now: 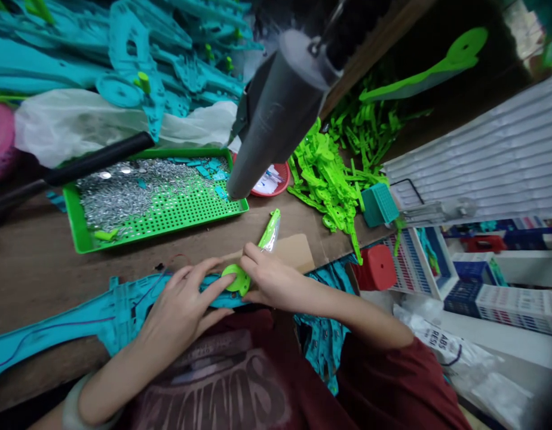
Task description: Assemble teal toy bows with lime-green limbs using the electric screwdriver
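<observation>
A long turquoise plastic part (90, 319) lies along the table's near edge, with a thin purple wire on it. My left hand (180, 304) rests over this part, its thumb below and a finger reaching onto a lime-green plastic piece (233, 278) with a round disc end. The fingers of my right hand (273, 278) are closed around the green piece, whose narrow end sticks out beyond them. Some shiny, clear material shows beside that end. Part of the green piece and the turquoise area beneath are hidden by my fingers.
A green perforated tray (186, 224) holds many small metal pieces. A grey cylindrical tool (276, 113) hangs in front. Lime-green parts (323, 179) are heaped at the right, near a red basket (282, 179). Turquoise parts (79, 60) pile up at the back left. A cardboard piece (298, 251) lies by my right hand.
</observation>
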`<state>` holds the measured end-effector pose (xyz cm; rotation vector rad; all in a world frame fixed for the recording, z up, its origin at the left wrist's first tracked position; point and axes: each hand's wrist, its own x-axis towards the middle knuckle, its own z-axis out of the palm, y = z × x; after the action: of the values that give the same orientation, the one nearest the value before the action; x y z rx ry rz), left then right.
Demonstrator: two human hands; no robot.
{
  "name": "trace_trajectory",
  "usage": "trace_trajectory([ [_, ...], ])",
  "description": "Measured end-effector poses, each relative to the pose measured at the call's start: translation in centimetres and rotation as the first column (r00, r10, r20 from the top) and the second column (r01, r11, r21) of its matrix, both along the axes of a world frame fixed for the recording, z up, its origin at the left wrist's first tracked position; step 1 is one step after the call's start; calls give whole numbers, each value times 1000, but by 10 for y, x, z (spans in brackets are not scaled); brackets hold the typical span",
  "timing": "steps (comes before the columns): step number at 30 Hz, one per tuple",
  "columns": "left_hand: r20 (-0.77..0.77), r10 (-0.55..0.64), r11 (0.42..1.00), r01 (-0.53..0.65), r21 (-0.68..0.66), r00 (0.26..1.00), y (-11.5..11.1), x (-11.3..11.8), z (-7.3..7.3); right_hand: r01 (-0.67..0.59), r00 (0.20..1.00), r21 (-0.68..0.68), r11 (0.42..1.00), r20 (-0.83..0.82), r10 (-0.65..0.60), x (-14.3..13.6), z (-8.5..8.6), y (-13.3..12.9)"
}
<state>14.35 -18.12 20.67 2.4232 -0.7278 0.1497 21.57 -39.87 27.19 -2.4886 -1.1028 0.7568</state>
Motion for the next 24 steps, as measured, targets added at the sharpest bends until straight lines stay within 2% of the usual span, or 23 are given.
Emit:
trace_trajectory([
  [2,43,-15,999,13,32,999,0,0,1,-15,1000,-11,1000,1,15,1,0,-1],
  [8,46,-45,996,42,73,998,1,1,1,-4,1000,-15,1000,23,5,-2,-2,-4],
  [16,98,-113,984,98,149,989,-3,-1,7,23,998,37,999,-51,-21,-6,0,-8],
  [21,115,-134,977,111,184,984,-1,1,5,36,997,176,984,-80,-22,-10,-12,-18],
  [23,114,-153,973,129,191,982,3,-4,-1,31,996,247,969,-86,-10,-6,-11,-23],
  [24,122,-166,972,142,186,979,5,-8,-4,68,996,276,959,-78,-49,-2,-8,-25],
])
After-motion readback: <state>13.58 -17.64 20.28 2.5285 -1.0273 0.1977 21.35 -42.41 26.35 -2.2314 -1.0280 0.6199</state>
